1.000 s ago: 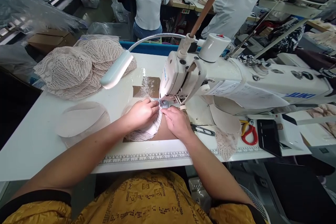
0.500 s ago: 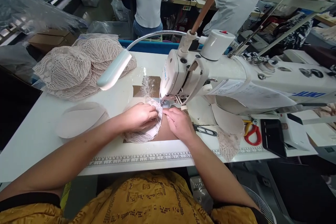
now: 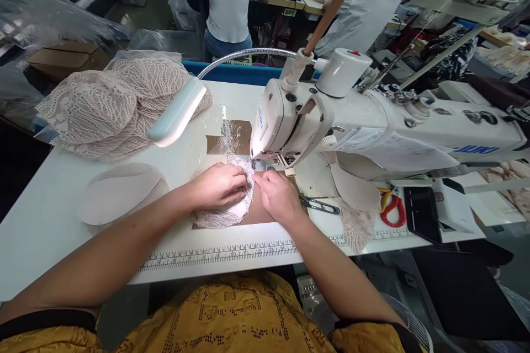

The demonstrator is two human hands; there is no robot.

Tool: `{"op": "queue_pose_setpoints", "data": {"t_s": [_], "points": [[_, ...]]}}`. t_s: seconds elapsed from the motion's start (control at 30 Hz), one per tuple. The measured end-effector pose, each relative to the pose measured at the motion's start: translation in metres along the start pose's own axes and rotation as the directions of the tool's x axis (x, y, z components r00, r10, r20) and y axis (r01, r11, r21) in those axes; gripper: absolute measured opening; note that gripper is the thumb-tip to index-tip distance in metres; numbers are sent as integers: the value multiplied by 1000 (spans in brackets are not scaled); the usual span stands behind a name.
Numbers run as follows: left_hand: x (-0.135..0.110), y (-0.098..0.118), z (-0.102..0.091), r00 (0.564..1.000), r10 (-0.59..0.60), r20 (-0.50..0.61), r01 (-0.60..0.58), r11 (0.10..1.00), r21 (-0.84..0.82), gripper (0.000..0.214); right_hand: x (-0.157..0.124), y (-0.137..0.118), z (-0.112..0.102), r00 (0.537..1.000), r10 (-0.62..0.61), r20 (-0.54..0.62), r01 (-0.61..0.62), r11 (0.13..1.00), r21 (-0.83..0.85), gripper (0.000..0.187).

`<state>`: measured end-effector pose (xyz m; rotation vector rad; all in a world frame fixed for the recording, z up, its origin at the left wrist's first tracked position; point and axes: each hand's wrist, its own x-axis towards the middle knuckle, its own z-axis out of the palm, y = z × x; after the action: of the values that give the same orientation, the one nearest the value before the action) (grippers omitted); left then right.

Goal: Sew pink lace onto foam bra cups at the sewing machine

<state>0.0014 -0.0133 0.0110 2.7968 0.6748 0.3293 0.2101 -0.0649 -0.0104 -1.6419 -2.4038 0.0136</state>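
Observation:
A round, pale pink lace piece (image 3: 219, 218) with a white inner layer lies under the needle end of a white sewing machine (image 3: 271, 118). My left hand (image 3: 221, 185) rests on top of it, fingers curled and pressed into the fabric. At the lace's right edge, close by the presser foot, my right hand (image 3: 276, 194) pinches the rim between thumb and forefinger. Brown tape or board (image 3: 265, 207) covers the table beneath both hands. The needle tip is too small to make out.
Left are a heap of lace (image 3: 91, 102) and pale oval pads (image 3: 111, 198). A lamp (image 3: 178, 113) overhangs the table. Right lie black thread snips (image 3: 321, 206), red-handled scissors (image 3: 393, 212) and a dark phone-like slab (image 3: 420, 215). A printed ruler (image 3: 232, 251) follows the front edge. Two people work beyond.
The view has shifted slightly, moving most things a little left in the picture. Both hands keep their places on the lace, with the right fingers drawn in slightly more at its edge.

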Motion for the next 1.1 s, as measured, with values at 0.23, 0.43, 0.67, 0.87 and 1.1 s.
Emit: {"op": "queue_pose_setpoints", "data": {"t_s": [0.23,0.43,0.67,0.87,1.1], "points": [[2,1,2,1000,-12,-24,14,998,55,23,3,-1,-1,1000,29,3,-29,1000,2,39],[-1,1,4,991,117,-68,-114,992,49,23,-3,3,-5,1000,-17,12,16,996,89,39],[-2,-3,4,995,81,-51,-79,996,38,26,-3,3,-7,999,-26,32,24,997,70,39],[1,-6,8,998,60,-30,-56,991,120,35,-1,1,-5,999,6,47,-8,999,43,40],[7,-9,6,996,71,-48,-61,981,184,37,4,-4,-6,996,43,74,-42,999,-3,40]]}}
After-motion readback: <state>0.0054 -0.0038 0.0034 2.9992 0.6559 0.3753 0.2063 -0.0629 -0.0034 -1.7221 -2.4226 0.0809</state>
